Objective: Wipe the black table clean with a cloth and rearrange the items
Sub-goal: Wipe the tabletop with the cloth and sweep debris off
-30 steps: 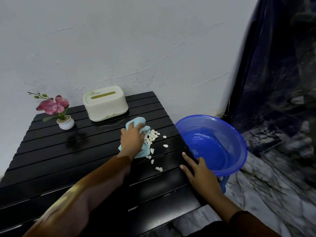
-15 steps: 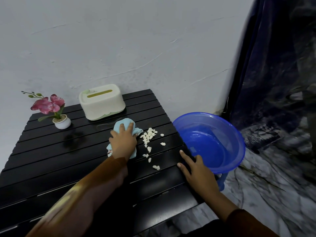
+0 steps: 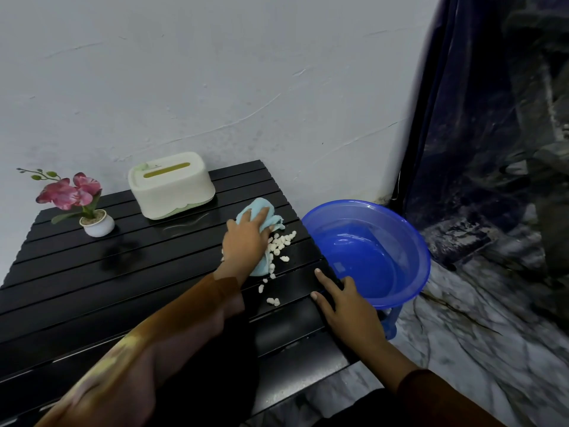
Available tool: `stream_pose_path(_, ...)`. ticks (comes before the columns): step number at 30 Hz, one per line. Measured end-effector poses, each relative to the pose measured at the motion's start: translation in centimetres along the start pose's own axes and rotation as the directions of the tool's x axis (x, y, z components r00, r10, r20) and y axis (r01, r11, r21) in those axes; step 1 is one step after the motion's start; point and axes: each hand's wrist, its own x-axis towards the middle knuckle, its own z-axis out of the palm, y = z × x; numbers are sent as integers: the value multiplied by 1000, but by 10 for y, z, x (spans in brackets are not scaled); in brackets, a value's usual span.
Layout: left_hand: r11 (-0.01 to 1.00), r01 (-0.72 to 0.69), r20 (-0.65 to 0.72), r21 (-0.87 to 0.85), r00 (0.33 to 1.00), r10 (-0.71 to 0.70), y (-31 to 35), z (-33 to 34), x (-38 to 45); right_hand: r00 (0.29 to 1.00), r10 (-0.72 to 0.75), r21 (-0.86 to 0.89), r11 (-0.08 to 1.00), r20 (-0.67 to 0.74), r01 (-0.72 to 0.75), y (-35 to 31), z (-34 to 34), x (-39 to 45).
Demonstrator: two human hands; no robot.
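Your left hand presses the light-blue cloth flat on the black slatted table, fingers loosely curled over it. White crumbs sit just beside it. Your right hand lies open and empty at the table edge, beside the blue basin. Risks: crumbs fall into the slat gaps or miss the basin if you push too fast.
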Motion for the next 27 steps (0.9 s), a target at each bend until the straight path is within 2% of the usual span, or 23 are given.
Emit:
stream_pose_path(2,998,-3,-3,68,1000,4,-16,-7,-1,1000,-5,4,1000,-3,5,0,0,0)
stream_pose_path(7,985,135,25,108,990,-138,-56,-6,-2,1000,-3,-11,1000,0,3,1,0,0)
stream_pose_path(17,996,13,94,88,995,-21,-3,11,24,1000,-3,-12,1000,9,3,1,0,0)
stream_pose_path(20,1000,-17,124,4,992,16,6,10,27,1000,5,-16,1000,12,-5,0,0,0)
stream_pose_path(23,998,-35,71,-53,997,39,10,4,24,1000,7,-12,1000,14,-7,-1,-1,0)
stream_pose_path(27,998,1,46,60,999,-3,-14,-3,21,1000,6,-9,1000,16,-6,-1,-2,-1)
